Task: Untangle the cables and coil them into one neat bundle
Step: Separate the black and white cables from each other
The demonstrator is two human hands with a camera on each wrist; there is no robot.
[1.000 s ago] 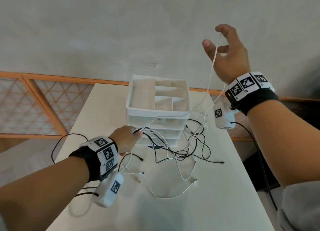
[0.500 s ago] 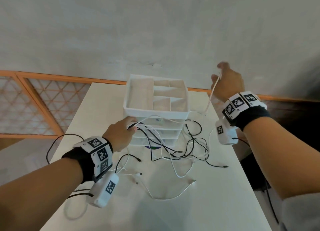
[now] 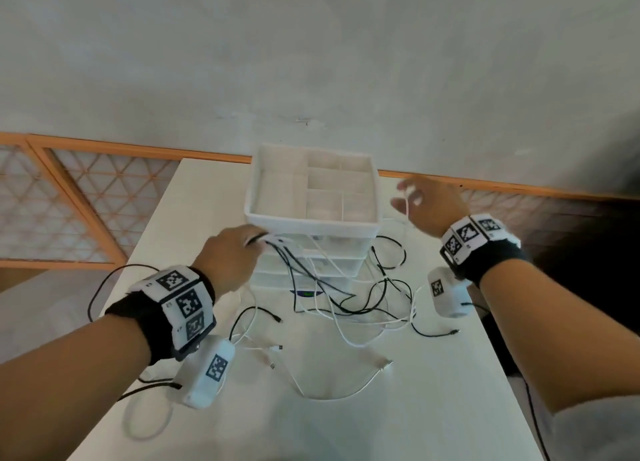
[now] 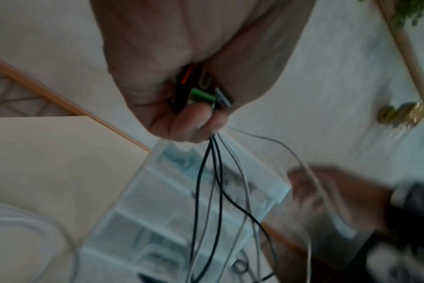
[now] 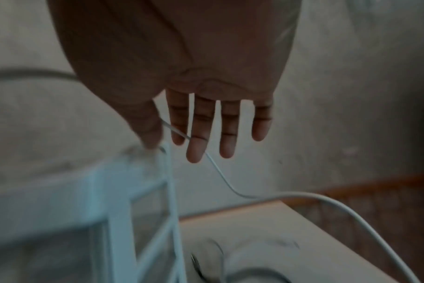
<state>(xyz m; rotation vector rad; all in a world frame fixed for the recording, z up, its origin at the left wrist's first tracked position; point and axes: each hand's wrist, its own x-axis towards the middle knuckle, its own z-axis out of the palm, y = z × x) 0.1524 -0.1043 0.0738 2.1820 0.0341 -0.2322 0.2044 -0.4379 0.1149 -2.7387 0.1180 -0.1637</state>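
Loose cable ends (image 3: 346, 367) lie on the bench (image 3: 415, 408), nearest the viewer. Behind them the tangle (image 3: 363, 301) of black and white cables spreads before the stacked trays (image 3: 311, 225). Left hand (image 3: 230, 256), its grip closed round the plug ends, holds several cables that hang steeply down to the tangle. Farther right, right hand (image 3: 427, 206), fingers straight, has a white cable (image 5: 230, 185) lying across its fingers and trailing downward.

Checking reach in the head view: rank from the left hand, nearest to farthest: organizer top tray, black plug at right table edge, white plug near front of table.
1. organizer top tray: right beside the left hand.
2. white plug: loose on the table, nearer the front.
3. black plug: far right table edge.
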